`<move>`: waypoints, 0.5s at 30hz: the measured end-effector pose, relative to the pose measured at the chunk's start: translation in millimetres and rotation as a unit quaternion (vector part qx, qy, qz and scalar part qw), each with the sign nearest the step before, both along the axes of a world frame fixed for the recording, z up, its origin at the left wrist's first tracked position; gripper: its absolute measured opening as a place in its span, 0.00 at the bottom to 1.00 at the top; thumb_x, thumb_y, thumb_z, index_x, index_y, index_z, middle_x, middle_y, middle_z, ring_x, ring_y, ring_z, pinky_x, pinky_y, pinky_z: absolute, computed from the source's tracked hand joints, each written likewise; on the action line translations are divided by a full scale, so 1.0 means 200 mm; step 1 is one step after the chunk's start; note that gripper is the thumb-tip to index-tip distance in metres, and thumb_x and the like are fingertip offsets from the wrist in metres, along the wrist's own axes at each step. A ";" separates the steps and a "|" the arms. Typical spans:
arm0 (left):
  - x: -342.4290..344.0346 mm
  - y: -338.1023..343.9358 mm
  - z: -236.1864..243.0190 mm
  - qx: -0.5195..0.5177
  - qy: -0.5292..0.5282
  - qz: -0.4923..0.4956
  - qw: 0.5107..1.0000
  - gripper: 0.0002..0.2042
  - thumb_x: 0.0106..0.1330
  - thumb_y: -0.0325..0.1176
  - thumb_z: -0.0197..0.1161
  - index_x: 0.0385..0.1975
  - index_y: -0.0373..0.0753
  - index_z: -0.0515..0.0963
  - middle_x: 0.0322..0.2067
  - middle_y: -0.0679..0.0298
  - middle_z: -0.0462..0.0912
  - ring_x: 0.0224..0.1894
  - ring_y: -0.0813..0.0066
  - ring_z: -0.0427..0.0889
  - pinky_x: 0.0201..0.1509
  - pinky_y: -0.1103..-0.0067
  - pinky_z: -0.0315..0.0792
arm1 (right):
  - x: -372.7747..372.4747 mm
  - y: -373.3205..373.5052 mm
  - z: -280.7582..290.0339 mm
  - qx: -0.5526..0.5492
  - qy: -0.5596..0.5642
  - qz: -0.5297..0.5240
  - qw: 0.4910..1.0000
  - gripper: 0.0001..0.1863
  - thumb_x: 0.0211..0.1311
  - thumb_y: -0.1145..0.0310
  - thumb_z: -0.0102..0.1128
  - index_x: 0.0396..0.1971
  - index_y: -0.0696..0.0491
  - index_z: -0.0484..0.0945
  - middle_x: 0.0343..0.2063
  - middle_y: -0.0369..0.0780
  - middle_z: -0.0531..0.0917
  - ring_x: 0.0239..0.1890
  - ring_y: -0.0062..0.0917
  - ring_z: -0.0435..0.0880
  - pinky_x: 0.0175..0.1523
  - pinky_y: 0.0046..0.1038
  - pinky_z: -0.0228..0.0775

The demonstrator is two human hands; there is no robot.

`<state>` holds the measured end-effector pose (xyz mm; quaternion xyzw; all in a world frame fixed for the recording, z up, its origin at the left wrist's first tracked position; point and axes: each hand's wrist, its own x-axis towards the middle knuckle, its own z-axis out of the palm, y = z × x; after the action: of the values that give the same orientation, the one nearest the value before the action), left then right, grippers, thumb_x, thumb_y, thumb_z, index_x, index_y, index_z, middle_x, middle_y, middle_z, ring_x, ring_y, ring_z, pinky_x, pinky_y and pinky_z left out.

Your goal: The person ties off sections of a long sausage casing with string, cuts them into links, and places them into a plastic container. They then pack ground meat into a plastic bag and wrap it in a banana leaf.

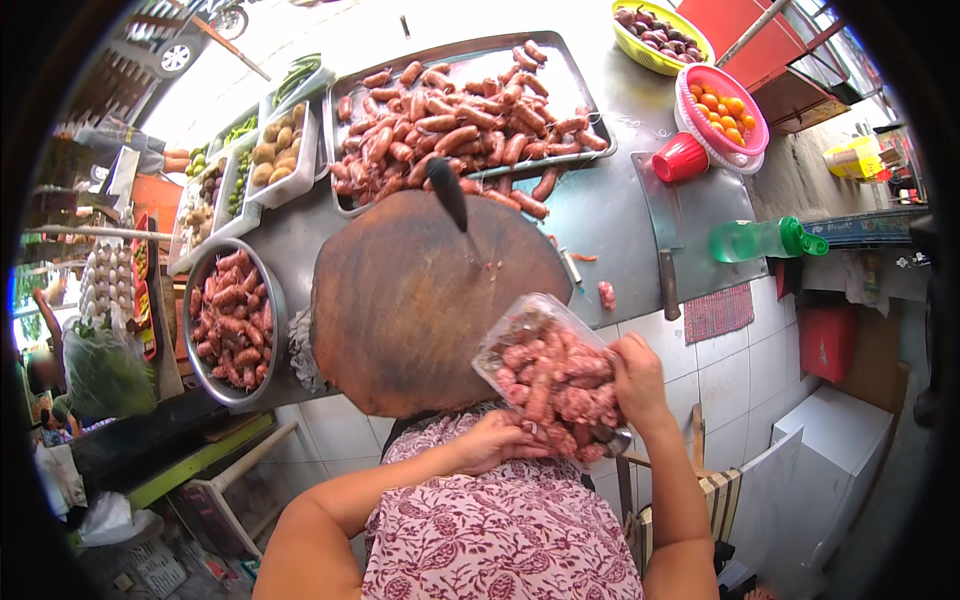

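Observation:
My right hand (635, 375) grips the right side of a tilted clear plastic container (494, 347) full of raw sausage meat (555, 385). My left hand (500, 440) is closed on sausage pieces at the container's lower end, beside a partly hidden metal object (615, 440). Behind them is a round wooden chopping block (400, 300) with a knife (450, 200) upright in it, its dark handle raised. A large metal tray (600, 120) of sausages (450, 130) lies beyond the block, and a metal bowl of sausages (230, 320) stands to its left.
On the steel counter (620, 240) are a cleaver (668, 280), green bottle (750, 240), red cup (680, 158), basket of orange fruit (720, 115) and yellow basket of onions (660, 40). Produce bins (285, 150) stand back left. Another person (45, 370) is at far left.

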<state>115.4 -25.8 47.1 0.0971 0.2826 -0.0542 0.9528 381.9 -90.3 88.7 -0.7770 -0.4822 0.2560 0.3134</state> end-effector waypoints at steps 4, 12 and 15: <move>-0.33 0.03 0.00 0.023 0.033 0.104 0.994 0.12 0.70 0.19 0.51 0.51 0.24 0.73 0.51 0.48 0.80 0.56 0.53 0.82 0.67 0.62 0.76 | -0.29 0.24 -0.08 0.028 0.002 0.077 0.997 0.03 0.63 0.78 0.55 0.32 0.59 0.78 0.32 0.48 0.78 0.38 0.48 0.80 0.42 0.43 0.72; -0.73 0.22 -0.09 0.162 0.155 0.284 0.932 0.08 0.67 0.18 0.52 0.41 0.28 0.77 0.40 0.54 0.83 0.44 0.59 0.87 0.53 0.68 0.85 | -0.74 0.74 -0.20 0.078 0.006 0.145 0.986 0.04 0.63 0.76 0.55 0.34 0.58 0.79 0.35 0.48 0.79 0.40 0.48 0.81 0.44 0.43 0.74; -0.83 0.33 -0.04 0.227 0.192 0.262 0.918 0.07 0.69 0.21 0.51 0.41 0.29 0.76 0.38 0.54 0.83 0.42 0.60 0.88 0.51 0.69 0.85 | -0.79 0.80 -0.19 0.031 -0.029 0.145 0.989 0.07 0.61 0.78 0.57 0.38 0.58 0.80 0.39 0.47 0.80 0.42 0.48 0.81 0.47 0.42 0.74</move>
<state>-49.7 40.9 38.9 0.2206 0.4804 0.2452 0.8127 222.9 69.6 50.7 -0.6961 -0.6062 0.2610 0.2827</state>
